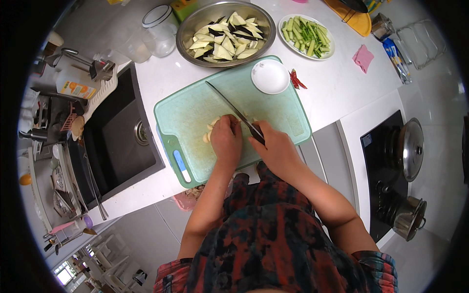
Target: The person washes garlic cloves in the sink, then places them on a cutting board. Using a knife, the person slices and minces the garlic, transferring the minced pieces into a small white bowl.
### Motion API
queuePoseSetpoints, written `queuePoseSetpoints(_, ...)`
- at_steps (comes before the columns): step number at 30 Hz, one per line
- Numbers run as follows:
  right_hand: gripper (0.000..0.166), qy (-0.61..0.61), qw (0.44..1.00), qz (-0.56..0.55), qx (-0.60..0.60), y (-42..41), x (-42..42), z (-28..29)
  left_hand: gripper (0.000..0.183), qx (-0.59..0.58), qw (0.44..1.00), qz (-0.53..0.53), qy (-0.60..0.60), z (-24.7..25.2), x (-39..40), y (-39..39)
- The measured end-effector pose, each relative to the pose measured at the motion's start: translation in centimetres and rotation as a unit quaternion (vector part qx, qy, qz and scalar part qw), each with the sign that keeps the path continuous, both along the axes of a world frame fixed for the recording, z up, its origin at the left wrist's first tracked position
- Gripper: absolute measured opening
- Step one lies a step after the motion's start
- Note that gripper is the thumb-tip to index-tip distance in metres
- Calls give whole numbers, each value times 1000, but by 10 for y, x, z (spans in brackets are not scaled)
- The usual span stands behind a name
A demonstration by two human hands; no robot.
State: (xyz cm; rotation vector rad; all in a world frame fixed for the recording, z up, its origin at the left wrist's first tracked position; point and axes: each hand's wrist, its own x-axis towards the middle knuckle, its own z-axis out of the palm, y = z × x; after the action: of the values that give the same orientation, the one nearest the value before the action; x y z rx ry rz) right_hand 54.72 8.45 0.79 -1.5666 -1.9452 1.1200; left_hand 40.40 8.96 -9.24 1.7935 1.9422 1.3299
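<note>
My right hand (275, 146) grips the dark handle of a kitchen knife (229, 104), its blade slanting up and left over the green cutting board (183, 106). Left of the blade, my left hand (226, 137) is bent down at the board, fingertips beside the knife. Whatever those fingers press on is hidden beneath them. Several peeled garlic cloves (206, 137) lie against the outer side of my left hand. A few small pale cut pieces (246, 114) rest to the right of the blade. On the board's far right corner sits a small white dish (270, 77).
Beyond the board stand a steel bowl of cut eggplant (187, 55) and a plate of cucumber strips (287, 41). Dried red chilies (297, 80) lie beside the dish. A black sink (121, 135) is at left; a cooktop (381, 175) with a lidded pan (413, 149) and pot (409, 219) is at right.
</note>
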Motion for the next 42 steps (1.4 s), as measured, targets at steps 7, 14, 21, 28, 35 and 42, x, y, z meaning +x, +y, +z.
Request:
queuePoseSetpoints(7, 34, -7, 999, -14, -45, -2, -1, 2, 17, -6, 1000, -4, -11, 3, 2, -1)
queuePoseSetpoints(14, 29, -52, 998, 1, -43, -1, -5, 5, 17, 15, 1000, 2, 11, 4, 4, 1)
queuePoseSetpoints(21, 26, -92, 994, 30, -44, 3, -15, 5, 15, 14, 1000, 19, 18, -3, 3, 1)
queuePoseSetpoints(28, 29, -26, 999, 1, 18, -3, -11, -13, 13, 15, 999, 30, 13, 0, 6, 2)
queuePoseSetpoints(35, 32, 56, 996, -45, 57, -9, -4, -21, 18, -26, 996, 33, -83, 9, -1, -6)
queuePoseSetpoints(42, 18, 175, 976, -84, -102, 4, 7, -12, 24, -39, 900, -20, -434, 21, -7, 1)
